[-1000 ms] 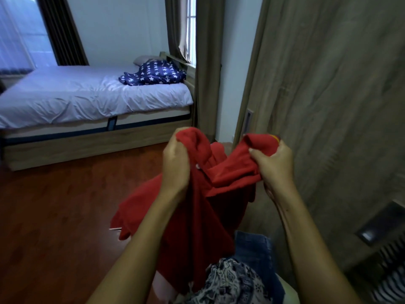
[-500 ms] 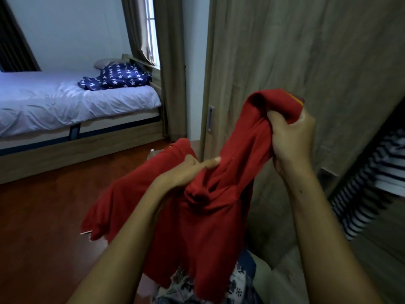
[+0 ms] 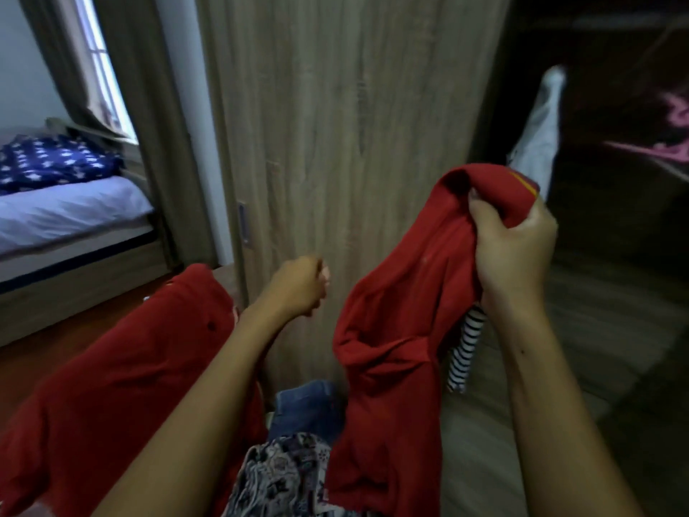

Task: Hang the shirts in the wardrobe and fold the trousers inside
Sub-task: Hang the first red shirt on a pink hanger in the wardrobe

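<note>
Head camera view: the red cotton shirt is up in front of me, right of centre, bunched at its top edge and hanging down in folds toward the near edge. My right hand grips that bunched top edge, fingers and thumb curled round the cloth, with a thin yellow trim showing just above the thumb. A further wide spread of the same red cloth lies at the near left, below and behind my left forearm; where it joins the held part is hidden. My left hand is in the gap between the two red masses, apart from both, its fingers curled in on themselves with no cloth in them that I can see.

Just behind the shirt, below the right hand, a black-and-white striped garment hangs. Near and low in the middle are a piece of blue denim and a grey patterned fabric.

Beyond stands the pale wood-grain wardrobe door. To its right the dark wardrobe interior is open, with a white garment hanging inside and something pink, too blurred to name. Far left are a grey curtain, a bed with a white sheet, a navy star-printed cloth on it, and the brown wooden floor.
</note>
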A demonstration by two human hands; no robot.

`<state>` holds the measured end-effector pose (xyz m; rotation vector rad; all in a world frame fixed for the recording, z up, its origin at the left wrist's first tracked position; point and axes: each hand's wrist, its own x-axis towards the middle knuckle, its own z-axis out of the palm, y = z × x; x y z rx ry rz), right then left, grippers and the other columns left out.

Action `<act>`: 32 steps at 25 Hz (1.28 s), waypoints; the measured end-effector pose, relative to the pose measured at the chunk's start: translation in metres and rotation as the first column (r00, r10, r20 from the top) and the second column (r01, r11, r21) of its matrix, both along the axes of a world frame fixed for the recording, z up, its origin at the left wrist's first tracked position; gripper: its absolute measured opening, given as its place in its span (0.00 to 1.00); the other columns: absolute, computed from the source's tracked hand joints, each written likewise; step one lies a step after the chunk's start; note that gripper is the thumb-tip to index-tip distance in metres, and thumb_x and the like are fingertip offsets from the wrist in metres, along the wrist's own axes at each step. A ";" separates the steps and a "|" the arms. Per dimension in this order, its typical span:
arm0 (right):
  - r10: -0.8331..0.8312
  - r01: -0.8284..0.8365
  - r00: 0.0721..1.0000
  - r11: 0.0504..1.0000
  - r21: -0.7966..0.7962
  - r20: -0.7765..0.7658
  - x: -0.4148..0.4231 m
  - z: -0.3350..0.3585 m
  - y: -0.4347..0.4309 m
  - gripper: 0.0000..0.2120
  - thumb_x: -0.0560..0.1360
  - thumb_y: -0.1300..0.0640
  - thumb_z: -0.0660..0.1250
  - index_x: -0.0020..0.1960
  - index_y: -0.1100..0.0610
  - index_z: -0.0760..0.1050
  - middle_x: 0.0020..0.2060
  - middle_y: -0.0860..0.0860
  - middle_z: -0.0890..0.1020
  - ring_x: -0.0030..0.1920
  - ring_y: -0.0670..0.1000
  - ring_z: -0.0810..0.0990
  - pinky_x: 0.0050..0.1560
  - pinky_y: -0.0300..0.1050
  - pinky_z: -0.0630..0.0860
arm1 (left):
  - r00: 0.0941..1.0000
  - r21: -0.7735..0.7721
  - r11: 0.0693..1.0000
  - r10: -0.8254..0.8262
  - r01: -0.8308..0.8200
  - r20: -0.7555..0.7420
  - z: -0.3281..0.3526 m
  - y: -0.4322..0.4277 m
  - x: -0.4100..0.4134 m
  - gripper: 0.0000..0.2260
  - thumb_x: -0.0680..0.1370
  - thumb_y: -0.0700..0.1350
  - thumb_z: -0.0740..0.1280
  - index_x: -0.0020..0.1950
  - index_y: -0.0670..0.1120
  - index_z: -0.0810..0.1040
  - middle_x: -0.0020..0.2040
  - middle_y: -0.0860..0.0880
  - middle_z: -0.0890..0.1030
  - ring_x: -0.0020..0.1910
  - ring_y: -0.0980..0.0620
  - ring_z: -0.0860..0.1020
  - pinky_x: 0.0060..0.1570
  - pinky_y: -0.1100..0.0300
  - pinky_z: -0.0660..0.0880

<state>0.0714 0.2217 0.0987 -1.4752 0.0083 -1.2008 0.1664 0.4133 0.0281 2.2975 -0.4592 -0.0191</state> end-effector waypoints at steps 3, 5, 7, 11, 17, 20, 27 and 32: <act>-0.004 0.004 1.000 1.000 -0.023 -0.019 -0.017 0.001 -0.017 0.11 0.72 0.66 0.68 0.50 0.52 0.79 0.36 0.33 0.82 0.42 0.35 0.80 0.47 0.28 0.72 | 0.922 -0.377 0.891 -0.340 0.253 -0.183 -0.006 -0.062 -0.022 0.07 0.79 0.45 0.63 0.56 0.49 0.70 0.51 0.49 0.77 0.47 0.55 0.77 0.40 0.63 0.75; -0.025 0.025 0.999 0.999 -0.021 -0.042 -0.031 0.002 -0.032 0.12 0.72 0.66 0.69 0.48 0.49 0.78 0.35 0.33 0.82 0.42 0.35 0.80 0.46 0.28 0.73 | 0.876 -0.324 0.845 -0.475 0.425 -0.089 -0.021 -0.102 -0.027 0.23 0.76 0.44 0.68 0.69 0.45 0.65 0.60 0.50 0.74 0.57 0.55 0.74 0.54 0.65 0.74; -0.047 0.046 0.998 0.999 -0.013 -0.045 -0.044 0.003 -0.047 0.12 0.72 0.65 0.69 0.48 0.49 0.78 0.36 0.36 0.83 0.43 0.36 0.81 0.45 0.28 0.73 | 0.877 -0.239 0.851 -0.480 0.467 0.004 -0.035 -0.131 -0.020 0.25 0.72 0.47 0.73 0.66 0.43 0.71 0.60 0.45 0.78 0.56 0.52 0.77 0.60 0.57 0.74; -0.195 0.196 0.979 0.980 0.015 -0.054 -0.073 0.000 -0.084 0.09 0.72 0.64 0.70 0.50 0.54 0.79 0.42 0.43 0.82 0.43 0.37 0.81 0.45 0.30 0.74 | 0.914 -0.088 0.910 -0.402 0.405 0.054 -0.042 -0.164 -0.010 0.15 0.67 0.54 0.75 0.39 0.46 0.74 0.35 0.49 0.79 0.35 0.52 0.76 0.40 0.57 0.73; -0.481 0.475 0.856 0.877 -0.075 -0.191 -0.104 -0.024 -0.134 0.09 0.70 0.58 0.71 0.50 0.57 0.78 0.44 0.51 0.83 0.45 0.47 0.82 0.51 0.46 0.78 | 0.928 -0.262 0.931 -0.159 0.255 0.338 -0.007 -0.192 -0.025 0.03 0.76 0.38 0.64 0.49 0.41 0.72 0.39 0.45 0.77 0.41 0.46 0.77 0.36 0.60 0.59; -0.578 0.531 0.743 0.816 -0.229 -0.337 -0.114 -0.024 -0.150 0.10 0.68 0.60 0.71 0.48 0.54 0.76 0.42 0.50 0.81 0.45 0.52 0.80 0.48 0.46 0.76 | 0.926 -0.270 0.920 -0.189 0.283 0.328 0.022 -0.211 -0.041 0.03 0.79 0.40 0.60 0.51 0.42 0.70 0.41 0.48 0.73 0.40 0.50 0.71 0.36 0.62 0.59; -0.536 0.474 0.599 0.836 -0.277 -0.595 -0.121 -0.012 -0.182 0.24 0.66 0.66 0.72 0.56 0.54 0.67 0.48 0.53 0.76 0.43 0.51 0.75 0.44 0.41 0.70 | 0.907 -0.311 0.853 -0.403 0.419 0.118 0.085 -0.235 -0.049 0.09 0.78 0.40 0.60 0.37 0.45 0.71 0.36 0.43 0.74 0.35 0.49 0.73 0.40 0.55 0.69; -0.520 0.418 0.559 0.849 -0.322 -0.646 -0.108 0.008 -0.204 0.25 0.69 0.55 0.73 0.63 0.54 0.68 0.52 0.57 0.78 0.53 0.56 0.78 0.53 0.49 0.76 | 0.903 -0.234 0.890 -0.321 0.390 0.284 0.110 -0.248 -0.047 0.11 0.75 0.45 0.69 0.33 0.49 0.74 0.31 0.54 0.76 0.32 0.57 0.74 0.31 0.68 0.69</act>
